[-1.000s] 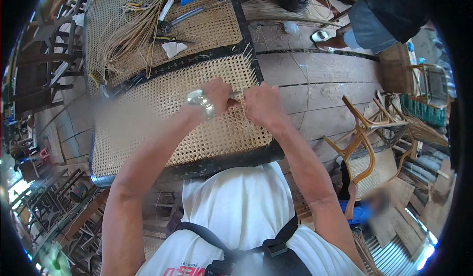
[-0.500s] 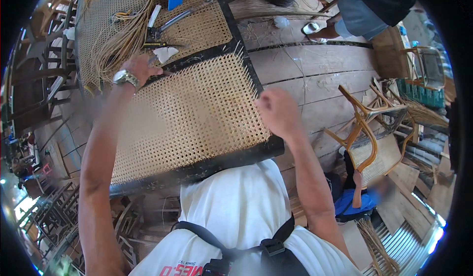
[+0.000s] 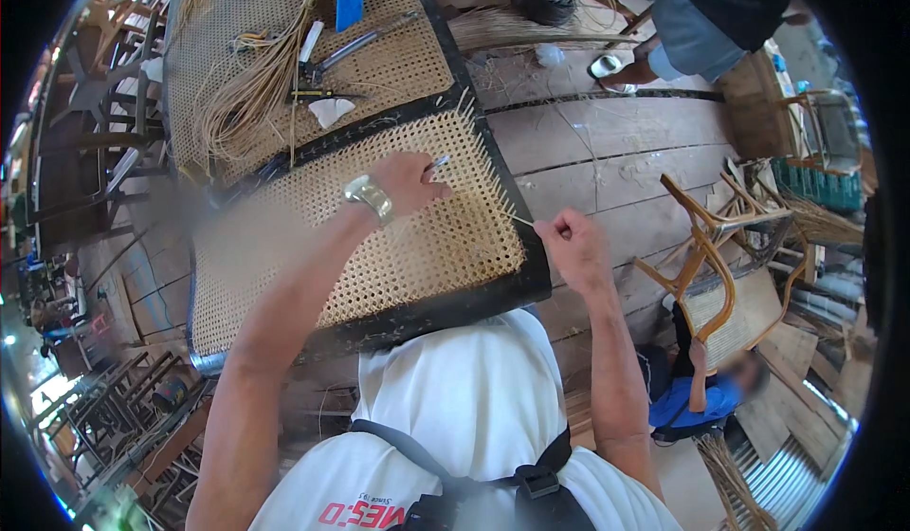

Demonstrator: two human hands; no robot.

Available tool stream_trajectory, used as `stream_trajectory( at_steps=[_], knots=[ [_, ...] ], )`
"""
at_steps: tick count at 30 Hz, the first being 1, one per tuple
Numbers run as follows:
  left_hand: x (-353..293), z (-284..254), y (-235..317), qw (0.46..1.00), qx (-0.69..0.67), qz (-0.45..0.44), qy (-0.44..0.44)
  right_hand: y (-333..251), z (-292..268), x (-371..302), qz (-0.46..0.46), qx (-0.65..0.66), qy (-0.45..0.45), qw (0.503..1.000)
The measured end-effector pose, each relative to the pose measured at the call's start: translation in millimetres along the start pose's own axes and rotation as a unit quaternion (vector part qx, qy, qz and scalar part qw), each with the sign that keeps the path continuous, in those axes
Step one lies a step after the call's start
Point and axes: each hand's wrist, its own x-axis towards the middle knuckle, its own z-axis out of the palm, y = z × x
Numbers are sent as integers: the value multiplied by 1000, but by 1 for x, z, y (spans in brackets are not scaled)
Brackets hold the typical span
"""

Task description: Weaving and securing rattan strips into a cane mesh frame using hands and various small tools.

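A woven cane panel (image 3: 417, 256) in a black frame (image 3: 517, 175) lies before me, with loose strand ends sticking out along its right edge. Over the weave, my left hand (image 3: 406, 182), with a watch on its wrist, is closed round a small metal tool (image 3: 438, 162); only its shiny tip shows, so its kind is unclear. To the right of the frame, my right hand (image 3: 573, 251) pinches the end of a thin cane strand (image 3: 521, 219) that runs taut to the panel's edge.
On the farther cane section lie a bundle of strands (image 3: 251, 119), a hammer-like tool (image 3: 365, 43), a blue block (image 3: 350, 7) and a white scrap (image 3: 331, 112). Wooden chair frames (image 3: 706, 275) stand at right, near a person in blue (image 3: 716, 393). Another person (image 3: 701, 28) is at far right.
My left hand has moved right from the frame's middle bar to over the weave, now with a small metal tool. My right hand has shifted right and nearer, drawing a cane strand out.
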Motion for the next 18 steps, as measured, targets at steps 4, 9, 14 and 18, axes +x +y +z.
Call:
stream_trajectory(
  at_steps=[4,9,14,18],
  knots=[
    [13,-1,-10,998,-44,-13,-34,19,13,-10,69,190,16,979],
    [20,26,-38,997,-69,-16,24,25,25,-14,64,260,2,964],
    [26,15,-42,998,-51,-12,-31,31,8,-21,106,214,2,971],
    [15,-22,-105,989,-20,-118,86,123,-84,-51,106,116,-4,988]
  ],
)
